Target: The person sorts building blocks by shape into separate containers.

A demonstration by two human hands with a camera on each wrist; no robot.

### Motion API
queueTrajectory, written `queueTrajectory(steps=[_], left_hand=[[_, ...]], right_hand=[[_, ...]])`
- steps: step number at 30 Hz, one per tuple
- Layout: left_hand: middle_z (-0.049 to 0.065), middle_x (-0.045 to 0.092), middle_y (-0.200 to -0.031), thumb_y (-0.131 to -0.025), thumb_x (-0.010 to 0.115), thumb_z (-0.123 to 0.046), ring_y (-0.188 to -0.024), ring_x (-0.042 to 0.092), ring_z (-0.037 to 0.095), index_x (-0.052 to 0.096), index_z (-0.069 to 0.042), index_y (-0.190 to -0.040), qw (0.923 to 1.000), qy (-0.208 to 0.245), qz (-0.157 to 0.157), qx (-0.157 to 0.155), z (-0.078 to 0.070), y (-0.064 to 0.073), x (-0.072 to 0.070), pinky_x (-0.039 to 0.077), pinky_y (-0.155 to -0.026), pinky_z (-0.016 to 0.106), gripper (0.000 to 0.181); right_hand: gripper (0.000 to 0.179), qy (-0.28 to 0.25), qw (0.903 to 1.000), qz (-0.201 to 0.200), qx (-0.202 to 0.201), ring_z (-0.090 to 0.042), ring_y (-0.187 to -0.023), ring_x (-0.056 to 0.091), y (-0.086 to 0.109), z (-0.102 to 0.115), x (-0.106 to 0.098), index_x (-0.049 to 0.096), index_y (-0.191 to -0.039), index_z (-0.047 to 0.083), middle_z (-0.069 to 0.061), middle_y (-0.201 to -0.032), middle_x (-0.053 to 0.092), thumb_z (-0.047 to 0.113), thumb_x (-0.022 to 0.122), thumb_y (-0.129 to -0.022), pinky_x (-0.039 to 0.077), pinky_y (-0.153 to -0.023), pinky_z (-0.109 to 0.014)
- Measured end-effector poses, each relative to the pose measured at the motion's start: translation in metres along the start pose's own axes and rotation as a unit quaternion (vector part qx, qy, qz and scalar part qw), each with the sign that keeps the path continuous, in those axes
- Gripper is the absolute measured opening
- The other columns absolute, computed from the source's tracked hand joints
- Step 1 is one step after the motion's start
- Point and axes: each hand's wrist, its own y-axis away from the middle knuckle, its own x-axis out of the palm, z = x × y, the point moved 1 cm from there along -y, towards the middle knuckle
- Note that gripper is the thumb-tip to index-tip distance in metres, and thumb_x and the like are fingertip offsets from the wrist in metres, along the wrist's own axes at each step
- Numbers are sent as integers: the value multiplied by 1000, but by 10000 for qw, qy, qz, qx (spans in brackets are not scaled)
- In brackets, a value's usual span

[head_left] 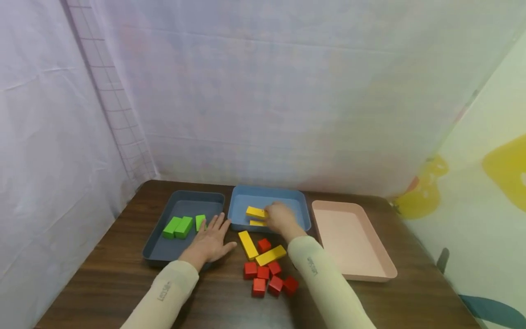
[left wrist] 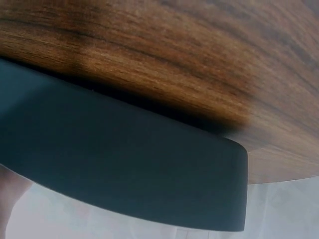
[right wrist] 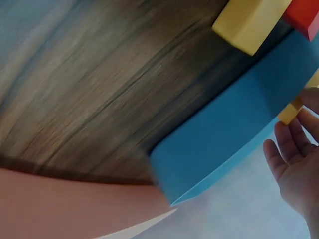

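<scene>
Sleeves (head_left: 328, 292) are nearest. The right hand (head_left: 282, 220) pinches a yellow block (head_left: 255, 211) over the blue tray (head_left: 269, 196); the left hand (head_left: 210, 242) is spread, near green blocks (head_left: 183, 227) in the dark tray (head_left: 164, 250). Work seems half done: red blocks (head_left: 259, 288) and two yellow blocks (head_left: 271, 255) remain outside.

left hand (head_left: 210, 241): spread, palm down | right hand (head_left: 281, 217): pinching | sleeved forearms (head_left: 166, 292): extended

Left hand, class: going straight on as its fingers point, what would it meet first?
The left hand would probably meet the left side of the blue tray; its height is unclear, so it might pass over.
</scene>
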Motion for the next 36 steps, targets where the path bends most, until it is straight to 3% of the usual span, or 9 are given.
queueTrajectory(steps=[7, 13, 20, 24, 28, 36], left_hand=[[16, 11, -165, -99, 50, -55, -150, 12, 36, 26, -10, -158, 9999, 49, -7, 102, -10, -2, 1, 5, -118, 58, 78], [17, 11, -164, -99, 48, -56, -150, 12, 36, 25, -9, -158, 9999, 20, -10, 121, -7, -3, -1, 5, -118, 59, 79], [17, 11, -164, -99, 49, -56, -150, 11, 37, 26, -9, -158, 9999, 14, -25, 103, -2, -2, -3, 5, -118, 59, 79], [17, 10, -164, -99, 49, -56, -150, 11, 36, 25, -10, -158, 10000, -4, -2, 67, 0, -1, -3, 4, -118, 59, 79], [17, 10, -164, -99, 49, -55, -150, 12, 36, 26, -10, -158, 10000, 28, -20, 84, 1, -1, -2, 4, -118, 59, 78], [18, 11, -164, -99, 51, -53, -150, 12, 38, 27, -8, -157, 9999, 86, -56, 125, 4, 0, -3, 4, -118, 60, 78]], right_hand=[[44, -417, 9988, 104, 219, -33, -121, 55, 4, 0, 4, 58, -138, 4, -18, -131, 56, 19, 65, -97, 47, -100, -45], [40, -645, 9978, -118, -113, -34, -116, 58, 11, -14, 2, 60, -134, 1, -19, -126, 58, 14, 64, -96, 48, -98, -47], [40, -686, 9970, -138, -345, -38, -120, 56, 22, -30, -3, 61, -134, 2, -22, -133, 57, 13, 66, -96, 45, -101, -50], [37, -712, 9935, -306, -838, -35, -111, 60, 32, -33, -3, 64, -129, 1, -19, -121, 61, 14, 68, -94, 49, -95, -49], [35, -877, 9832, -418, -1546, -31, -98, 63, 51, -33, -6, 66, -123, -2, -15, -108, 65, 12, 71, -92, 53, -86, -47], [33, -721, 9652, 75, -2513, -23, -101, 64, 84, -31, -1, 69, -119, 2, -9, -110, 68, 14, 73, -89, 53, -89, -38]])
